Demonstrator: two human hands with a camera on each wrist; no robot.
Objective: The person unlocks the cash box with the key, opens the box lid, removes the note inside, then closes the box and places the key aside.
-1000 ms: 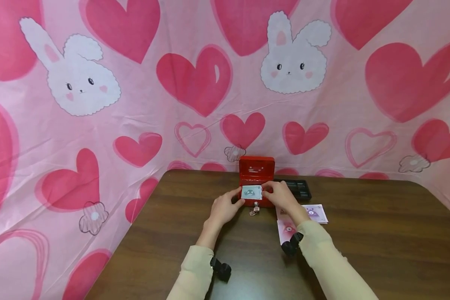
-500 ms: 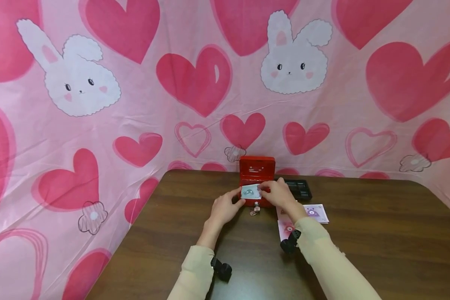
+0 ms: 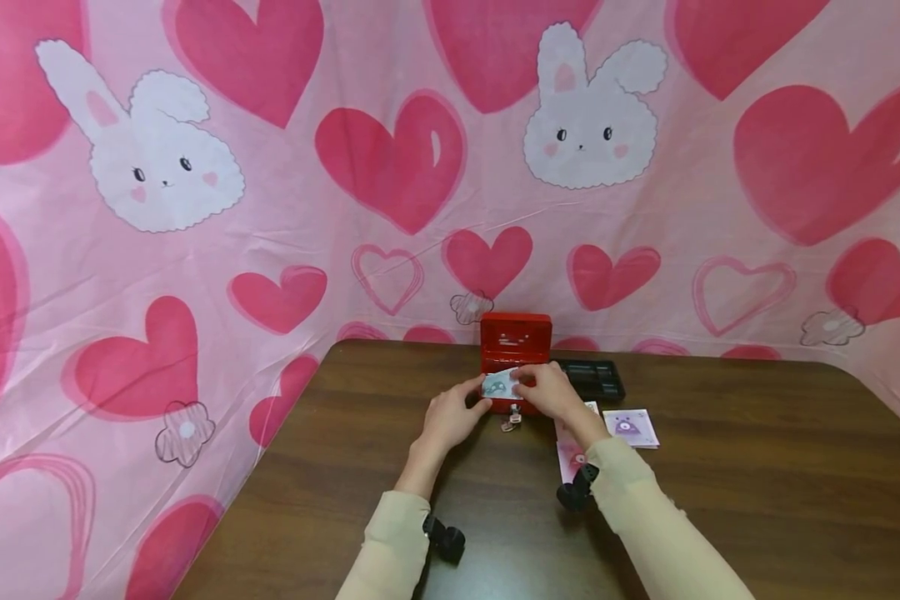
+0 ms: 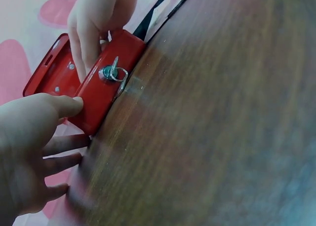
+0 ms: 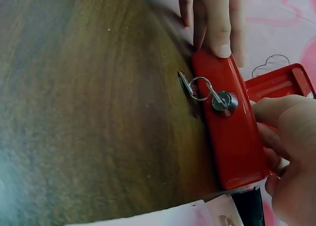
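A small red cash box (image 3: 516, 335) stands at the back of the table with its lid raised. A pale green play banknote (image 3: 498, 385) shows over its opening. My left hand (image 3: 448, 415) grips the box's left front corner, thumb on the front wall (image 4: 101, 100) and fingers along the side. My right hand (image 3: 553, 392) pinches the right end of the banknote, with its fingers inside the box. In both wrist views the front wall hides the note and those fingertips. A key ring (image 5: 200, 89) hangs from the lock (image 5: 224, 103).
A black compartment tray (image 3: 598, 380) lies right of the box. Purple play banknotes (image 3: 630, 427) and pink ones (image 3: 570, 458) lie on the brown wooden table (image 3: 757, 467), the pink ones partly under my right wrist. A pink heart-print cloth (image 3: 390, 192) hangs behind.
My right hand has moved slightly left over the banknote, covering more of its right end. The note has tilted, its right side higher. My left hand has stayed on the box.
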